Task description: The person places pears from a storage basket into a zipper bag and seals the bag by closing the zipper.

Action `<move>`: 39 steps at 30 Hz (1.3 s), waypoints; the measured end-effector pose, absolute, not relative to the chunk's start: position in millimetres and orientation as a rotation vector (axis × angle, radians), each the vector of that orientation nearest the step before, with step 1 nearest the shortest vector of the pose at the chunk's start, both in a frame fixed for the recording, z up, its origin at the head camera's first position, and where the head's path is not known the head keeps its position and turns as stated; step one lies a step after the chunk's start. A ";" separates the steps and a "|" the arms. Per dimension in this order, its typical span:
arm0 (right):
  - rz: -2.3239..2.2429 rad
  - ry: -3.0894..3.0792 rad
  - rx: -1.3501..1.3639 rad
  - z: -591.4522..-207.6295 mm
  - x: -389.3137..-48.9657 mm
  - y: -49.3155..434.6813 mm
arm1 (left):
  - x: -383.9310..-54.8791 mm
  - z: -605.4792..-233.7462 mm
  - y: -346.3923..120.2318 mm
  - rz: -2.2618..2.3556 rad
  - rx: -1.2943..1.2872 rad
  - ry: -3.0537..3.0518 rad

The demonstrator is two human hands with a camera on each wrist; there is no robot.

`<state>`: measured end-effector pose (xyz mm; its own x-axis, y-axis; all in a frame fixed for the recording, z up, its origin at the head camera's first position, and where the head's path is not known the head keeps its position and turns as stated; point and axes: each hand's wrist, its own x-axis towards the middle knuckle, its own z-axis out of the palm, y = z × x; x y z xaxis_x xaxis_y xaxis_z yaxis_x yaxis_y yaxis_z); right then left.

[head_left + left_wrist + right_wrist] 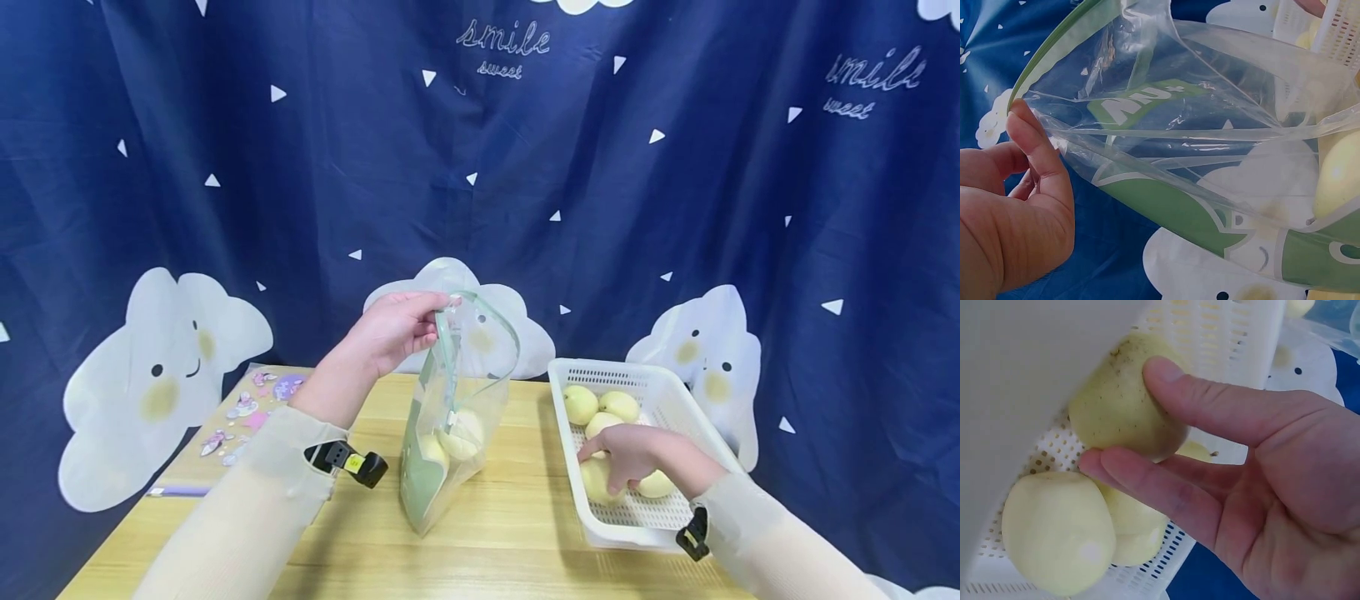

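At the upper edge of a clear plastic zip bag, my left hand pinches the green-trimmed rim. The bag stands upright on the table with its mouth spread, green print on its side. Pale yellow pears lie at its bottom. My right hand reaches into a white plastic basket. In the right wrist view its thumb and fingers grip a speckled pear from both sides. Several more pears lie around it in the basket.
A sheet with pink and purple stickers lies at the table's left, a purple pen along its front edge. The wooden table ends at the back against a dark blue curtain with cloud prints.
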<state>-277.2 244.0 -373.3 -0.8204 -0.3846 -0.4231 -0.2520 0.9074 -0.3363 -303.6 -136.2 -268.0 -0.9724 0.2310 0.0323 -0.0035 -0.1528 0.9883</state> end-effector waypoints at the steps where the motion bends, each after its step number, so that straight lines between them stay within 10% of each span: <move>1: -0.355 2.595 -0.489 -372.0 -276.7 245.5 | -303.4 -267.9 -136.1 2.257 0.262 1.937; 39: -0.827 3.542 -1.197 -341.4 -278.8 228.7 | -299.9 -269.8 -135.2 2.187 0.255 2.004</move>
